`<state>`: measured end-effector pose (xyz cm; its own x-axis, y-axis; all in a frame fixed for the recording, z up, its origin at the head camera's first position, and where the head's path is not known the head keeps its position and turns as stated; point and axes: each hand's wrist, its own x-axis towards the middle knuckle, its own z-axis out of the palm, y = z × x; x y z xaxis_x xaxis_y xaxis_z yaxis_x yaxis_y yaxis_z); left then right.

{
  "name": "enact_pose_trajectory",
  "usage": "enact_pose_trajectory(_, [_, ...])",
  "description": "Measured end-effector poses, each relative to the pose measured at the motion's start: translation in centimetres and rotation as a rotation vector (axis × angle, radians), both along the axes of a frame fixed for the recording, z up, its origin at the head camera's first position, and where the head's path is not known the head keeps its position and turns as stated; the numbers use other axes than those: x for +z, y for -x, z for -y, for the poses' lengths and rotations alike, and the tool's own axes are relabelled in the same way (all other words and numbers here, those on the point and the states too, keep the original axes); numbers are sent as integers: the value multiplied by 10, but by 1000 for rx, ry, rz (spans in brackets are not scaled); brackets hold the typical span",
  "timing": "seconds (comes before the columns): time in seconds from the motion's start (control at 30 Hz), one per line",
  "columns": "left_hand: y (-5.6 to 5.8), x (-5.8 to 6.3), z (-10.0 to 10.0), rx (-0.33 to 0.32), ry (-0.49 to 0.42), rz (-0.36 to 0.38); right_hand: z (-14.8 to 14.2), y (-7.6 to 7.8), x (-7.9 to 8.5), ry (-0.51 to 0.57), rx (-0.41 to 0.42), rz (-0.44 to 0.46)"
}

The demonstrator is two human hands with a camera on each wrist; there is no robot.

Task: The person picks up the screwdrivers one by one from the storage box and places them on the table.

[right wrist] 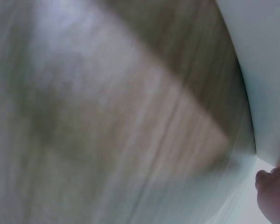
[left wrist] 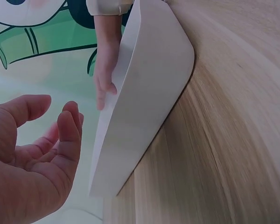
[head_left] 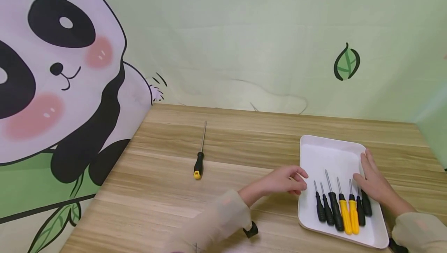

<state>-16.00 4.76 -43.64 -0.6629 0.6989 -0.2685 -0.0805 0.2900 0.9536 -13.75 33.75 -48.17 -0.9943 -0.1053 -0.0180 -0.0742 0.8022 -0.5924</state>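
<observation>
On the right of the table stands a white tray (head_left: 328, 156), holding several screwdrivers (head_left: 334, 210) side by side, some black-handled and some yellow-handled, shafts toward the back wall. My right hand (head_left: 377, 181) grips the tray's right rim, thumb over the inside and fingers along the outer side. In the right wrist view only some fingertips (right wrist: 262, 177) appear by the tray's outer wall (right wrist: 266, 70). My left hand (head_left: 286, 179) is beside the tray's left rim, fingers loosely bent, nothing in them. The left wrist view shows a gap between its fingers (left wrist: 69, 128) and the tray wall (left wrist: 144, 88).
A lone screwdriver (head_left: 198, 163) with a black handle and yellow end lies on the wooden table (head_left: 157, 191), left of my left hand. Behind the table hangs a green backdrop (head_left: 195, 51) with a panda and leaves. A small black piece (head_left: 250, 229) shows under my left sleeve.
</observation>
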Motion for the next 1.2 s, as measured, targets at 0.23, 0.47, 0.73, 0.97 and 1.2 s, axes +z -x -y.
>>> enact_pose_trajectory(0.23, [-2,2,-12,-28,35,-16,-1,2,0,-5,-4,7])
enact_pose_trajectory(0.47, [-3,2,-24,-61,78,-44,0,0,0,-8,0,-2])
enact_pose_trajectory(0.73, [-6,0,-40,-119,197,-90,0,0,1,-8,-4,6])
enact_pose_trajectory(0.97, [-9,-4,-50,-163,284,-166,0,1,1,-6,-7,-2])
enact_pose_trajectory(1.2, [-12,-6,-58,-198,437,-374,-1,1,2,-4,-4,2])
